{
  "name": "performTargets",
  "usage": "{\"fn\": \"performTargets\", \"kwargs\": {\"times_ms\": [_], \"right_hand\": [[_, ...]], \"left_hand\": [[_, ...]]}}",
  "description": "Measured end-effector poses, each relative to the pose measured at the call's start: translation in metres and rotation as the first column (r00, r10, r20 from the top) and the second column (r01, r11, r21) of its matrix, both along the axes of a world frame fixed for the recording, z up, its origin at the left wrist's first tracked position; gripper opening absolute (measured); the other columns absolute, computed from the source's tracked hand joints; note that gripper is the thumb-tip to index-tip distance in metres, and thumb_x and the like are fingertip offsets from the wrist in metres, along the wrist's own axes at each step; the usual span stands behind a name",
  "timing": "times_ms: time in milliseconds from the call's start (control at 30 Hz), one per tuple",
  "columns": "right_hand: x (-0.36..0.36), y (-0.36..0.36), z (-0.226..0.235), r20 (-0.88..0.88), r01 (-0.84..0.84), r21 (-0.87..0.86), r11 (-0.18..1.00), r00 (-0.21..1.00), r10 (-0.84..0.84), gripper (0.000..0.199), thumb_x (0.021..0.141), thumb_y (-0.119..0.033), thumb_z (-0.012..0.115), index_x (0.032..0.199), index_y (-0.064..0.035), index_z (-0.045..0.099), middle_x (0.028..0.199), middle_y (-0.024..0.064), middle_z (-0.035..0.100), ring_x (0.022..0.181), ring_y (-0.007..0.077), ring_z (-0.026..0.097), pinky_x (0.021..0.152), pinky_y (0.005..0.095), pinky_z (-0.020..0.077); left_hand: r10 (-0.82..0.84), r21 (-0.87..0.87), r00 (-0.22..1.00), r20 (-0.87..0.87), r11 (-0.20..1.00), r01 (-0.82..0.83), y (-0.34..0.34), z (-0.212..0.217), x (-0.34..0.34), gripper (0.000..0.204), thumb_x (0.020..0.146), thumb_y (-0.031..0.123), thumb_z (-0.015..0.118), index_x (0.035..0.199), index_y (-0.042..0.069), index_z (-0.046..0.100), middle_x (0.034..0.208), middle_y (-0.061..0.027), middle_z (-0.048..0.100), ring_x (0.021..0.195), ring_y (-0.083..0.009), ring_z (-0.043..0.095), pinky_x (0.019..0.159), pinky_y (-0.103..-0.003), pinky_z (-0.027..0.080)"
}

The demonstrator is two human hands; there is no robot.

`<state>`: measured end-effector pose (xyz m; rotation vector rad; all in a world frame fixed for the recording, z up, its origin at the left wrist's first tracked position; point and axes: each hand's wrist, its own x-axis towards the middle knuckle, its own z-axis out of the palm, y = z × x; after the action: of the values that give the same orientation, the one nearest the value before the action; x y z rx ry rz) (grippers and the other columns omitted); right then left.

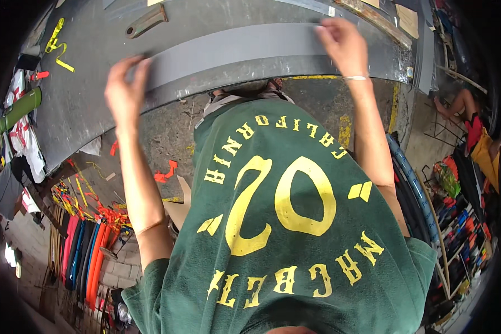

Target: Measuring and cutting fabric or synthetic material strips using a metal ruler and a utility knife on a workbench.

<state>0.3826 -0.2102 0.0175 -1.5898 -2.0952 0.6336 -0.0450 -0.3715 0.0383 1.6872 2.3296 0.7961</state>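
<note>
A long, flat grey strip (pixel 234 45), perhaps fabric or sheet material, lies along the near edge of the dark worktable. At its left end my left hand (pixel 125 92) has thumb and forefinger bent together on the strip's edge. The fingertips there are slightly blurred. My right hand (pixel 346 47) pinches the strip's other end between thumb and fingers, also a little smeared by motion. Between the two hands the strip stretches out smooth, bending with the lens.
On the dark worktable (pixel 89 106) lie a metal bar with a hole (pixel 146 22), a yellow strap (pixel 55 42) and a wooden piece (pixel 376 21). Left stands a green roll (pixel 19 110). Colourful rolls (pixel 89 261) lean below left. Another person's bare limb (pixel 463 107) shows far right.
</note>
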Motion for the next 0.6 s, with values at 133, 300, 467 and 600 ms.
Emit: {"fn": "performTargets", "kwargs": {"times_ms": [133,300,467,600], "right_hand": [[-0.087,0.009,-0.016,-0.185,-0.464,0.028,0.885,0.868,0.461,0.023,0.094,-0.021,0.071,0.114,-0.0118,0.074,0.104,0.0076,0.071,0.102,0.0266,0.07,0.089,0.0381,0.0563],[-0.151,0.012,-0.024,-0.067,-0.611,0.018,0.791,0.789,0.611,0.032,0.089,-0.017,0.068,0.117,-0.004,0.071,0.104,0.0206,0.068,0.105,0.0426,0.063,0.097,0.0501,0.0508],[-0.157,0.018,-0.035,0.055,-0.625,-0.082,0.776,0.775,0.63,0.024,0.086,-0.015,0.067,0.107,-0.0079,0.076,0.102,0.02,0.07,0.104,0.0403,0.066,0.094,0.0513,0.0527],[-0.159,0.02,-0.026,-0.004,-0.621,-0.102,0.777,0.781,0.624,0.023,0.084,-0.013,0.067,0.104,-0.0082,0.077,0.099,0.0194,0.071,0.101,0.0397,0.067,0.093,0.0504,0.0534]], "left_hand": [[-0.517,0.024,0.855,0.041,0.856,0.517,0.025,-0.01,0.08,0.02,0.09,0.025,0.077,0.103,0.009,0.076,0.111,-0.0063,0.073,0.106,-0.029,0.068,0.092,-0.039,0.055],[-0.562,-0.055,0.825,-0.066,0.827,0.559,0.023,-0.03,0.095,0.018,0.09,0.025,0.075,0.102,0.013,0.076,0.108,0.0003,0.071,0.109,-0.0253,0.065,0.091,-0.04,0.055],[-0.569,-0.002,0.814,-0.119,0.82,0.573,0.023,-0.035,0.1,0.014,0.087,0.02,0.076,0.1,0.013,0.075,0.105,0.0018,0.071,0.109,-0.0236,0.065,0.089,-0.038,0.055],[-0.55,0.047,0.823,-0.142,0.826,0.561,0.02,-0.039,0.104,0.016,0.085,0.015,0.078,0.099,0.011,0.075,0.105,0.0014,0.071,0.108,-0.0245,0.065,0.088,-0.039,0.055]]}}
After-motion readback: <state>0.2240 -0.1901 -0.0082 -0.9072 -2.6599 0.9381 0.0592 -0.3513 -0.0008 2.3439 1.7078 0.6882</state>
